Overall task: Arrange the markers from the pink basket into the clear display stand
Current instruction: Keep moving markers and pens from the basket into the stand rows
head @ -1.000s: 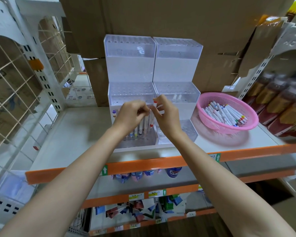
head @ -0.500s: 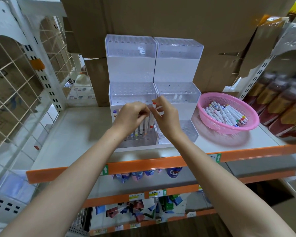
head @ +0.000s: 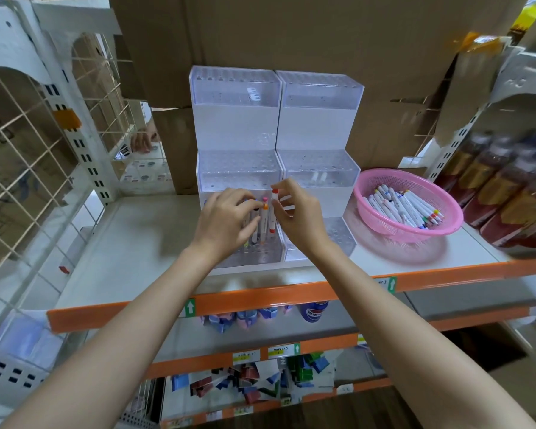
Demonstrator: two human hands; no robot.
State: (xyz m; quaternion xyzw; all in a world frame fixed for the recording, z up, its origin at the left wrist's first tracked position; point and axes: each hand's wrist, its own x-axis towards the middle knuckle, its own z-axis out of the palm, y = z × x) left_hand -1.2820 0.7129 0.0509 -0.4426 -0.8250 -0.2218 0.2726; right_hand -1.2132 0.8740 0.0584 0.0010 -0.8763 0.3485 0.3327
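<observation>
the stand (head: pixel 235 128) sits at the middle of the shelf (head: pixel 121 243), two clear stepped units side by side, each with three tiers of holes. both hands meet in front of its lowest left tier, close together but not touching.

the left hand (head: pixel 226 218) has its fingers curled over the tops of a bunch (head: pixel 263 222) of upright markers, thumb underneath, so it grips them; orange, pink and dark caps poke out past the fingertips. i cannot tell whether their lower ends sit in the holes.

the right hand (head: pixel 297 212) pinches a red marker (head: pixel 273 212) between thumb and forefinger. it stands upright just right of the bunch, its cap higher than the others, over the same front tier.

two white pieces (head: pixel 319 178) lie inside the middle right tier.

the basket (head: pixel 409 233) rests on the shelf just right of the stand, apart from both hands, with a heap of loose markers (head: pixel 399 205) lying slantwise in it.

cardboard boxes (head: pixel 291 32) stand behind the stand, bottles (head: pixel 508 187) blur at the far right, and a wire grid (head: pixel 28 150) closes the left side.
</observation>
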